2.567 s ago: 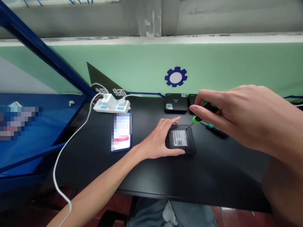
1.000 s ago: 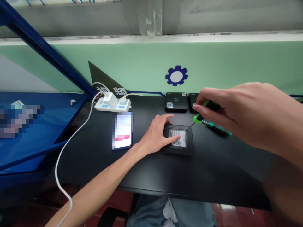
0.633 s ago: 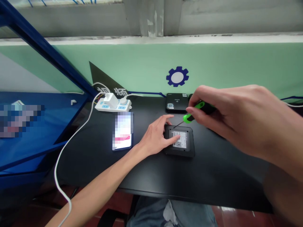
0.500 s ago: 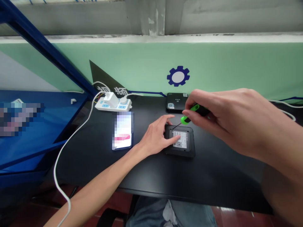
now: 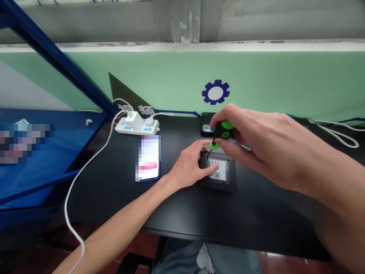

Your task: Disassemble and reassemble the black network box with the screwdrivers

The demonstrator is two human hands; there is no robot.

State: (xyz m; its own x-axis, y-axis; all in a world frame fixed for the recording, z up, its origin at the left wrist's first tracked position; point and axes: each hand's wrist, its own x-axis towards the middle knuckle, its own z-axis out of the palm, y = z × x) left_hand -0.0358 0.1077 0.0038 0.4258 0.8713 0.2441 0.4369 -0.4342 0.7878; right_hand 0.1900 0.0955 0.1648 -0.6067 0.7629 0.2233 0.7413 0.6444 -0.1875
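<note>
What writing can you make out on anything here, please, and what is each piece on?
White QR-code label on the black square device: too small to read.
Black triangular sign: white characters, too blurred and partly hidden to quote.
Smartphone screen: pixelated, unreadable.
Rear black device: marking too small to read.

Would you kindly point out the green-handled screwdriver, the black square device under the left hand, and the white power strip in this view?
Green-handled screwdriver (image 5: 222, 131), head view, on its handle.
Black square device (image 5: 219, 186), head view, on its near rim.
White power strip (image 5: 139, 130), head view, on its top face.
</note>
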